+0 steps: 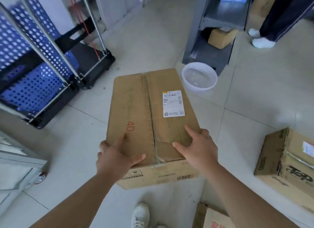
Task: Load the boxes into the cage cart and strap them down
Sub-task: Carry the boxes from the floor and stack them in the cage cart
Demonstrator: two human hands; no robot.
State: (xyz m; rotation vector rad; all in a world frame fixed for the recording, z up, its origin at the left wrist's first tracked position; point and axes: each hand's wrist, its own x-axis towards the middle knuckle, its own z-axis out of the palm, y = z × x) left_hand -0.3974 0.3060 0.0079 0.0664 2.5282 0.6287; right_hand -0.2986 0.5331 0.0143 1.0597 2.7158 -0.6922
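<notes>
Centre: I hold the box point(153, 122) by its near end. My left hand point(117, 158) grips the 7 o'clock corner, thumb along the near edge, fingers round the side. My right hand point(198, 151) clasps the 5 o'clock corner, forefinger and thumb spread on the taped lid (white label, red "40"). Whether the box clears the floor, I cannot tell. The cart point(42, 66), with blue perforated panels, stands at 10 o'clock, apart from the box. A white basin point(199, 76) sits at 1 o'clock, just beside the far corner; a second box point(285, 159) lies at 4 o'clock.
</notes>
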